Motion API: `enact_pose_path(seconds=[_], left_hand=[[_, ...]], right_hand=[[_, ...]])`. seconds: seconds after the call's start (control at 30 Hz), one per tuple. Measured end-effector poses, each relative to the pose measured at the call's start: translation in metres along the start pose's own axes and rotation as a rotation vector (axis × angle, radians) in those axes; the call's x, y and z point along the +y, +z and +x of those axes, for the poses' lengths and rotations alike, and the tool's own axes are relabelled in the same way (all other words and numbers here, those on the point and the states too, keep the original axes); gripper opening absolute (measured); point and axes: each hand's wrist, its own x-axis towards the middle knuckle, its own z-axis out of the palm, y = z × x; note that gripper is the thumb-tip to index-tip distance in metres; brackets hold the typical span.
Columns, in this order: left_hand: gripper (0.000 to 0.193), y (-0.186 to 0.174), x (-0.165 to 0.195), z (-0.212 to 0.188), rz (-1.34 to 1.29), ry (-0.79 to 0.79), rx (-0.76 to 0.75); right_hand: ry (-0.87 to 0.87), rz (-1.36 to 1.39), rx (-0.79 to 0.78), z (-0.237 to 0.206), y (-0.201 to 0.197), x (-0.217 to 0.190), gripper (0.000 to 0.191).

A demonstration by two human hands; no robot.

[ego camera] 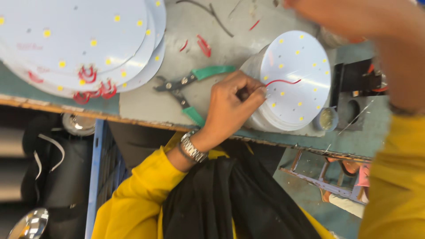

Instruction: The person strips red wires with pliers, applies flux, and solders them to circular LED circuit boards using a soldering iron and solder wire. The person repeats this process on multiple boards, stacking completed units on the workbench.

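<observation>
My left hand (pixel 232 106) pinches the thin red wire (pixel 283 82) against the round white LED board (pixel 294 77) — best kept flat and steady — my right hand (pixel 354 17) blurs above, grip unclear.

The left hand (pixel 232 106) is sitting at the near edge of the bench (pixel 146 106), and the room around it is running tight. Just to its right, a stack of round white boards (pixel 294 79) is blocking the way, with a red wire (pixel 283 82) lying across the top one. Touching close on its left, green-handled pliers (pixel 188 90) are lying open. Beyond the pliers, bare grey surface is offering a clear passage, dotted with red wire scraps (pixel 203 45). Farther left, a larger pile of discs (pixel 79 44) is filling the corner. The right hand (pixel 349 17) is hovering blurred above the stack.
</observation>
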Motion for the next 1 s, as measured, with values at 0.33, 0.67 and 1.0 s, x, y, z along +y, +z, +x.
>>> enact_pose_path(seconds=[0.33, 0.67, 1.0], left_hand=[[0.008, 0.000, 0.002, -0.004, -0.017, -0.003, 0.008], [0.008, 0.001, 0.003, -0.005, -0.040, -0.012, -0.003], [0.012, 0.000, 0.003, -0.006, -0.012, 0.008, -0.001]], right_hand=[[0.532, 0.311, -0.907, -0.120, -0.011, -0.046, 0.053], [0.478, 0.356, -0.906, -0.089, 0.011, -0.050, 0.072], [0.508, 0.334, -0.919, -0.080, 0.007, -0.064, 0.060]])
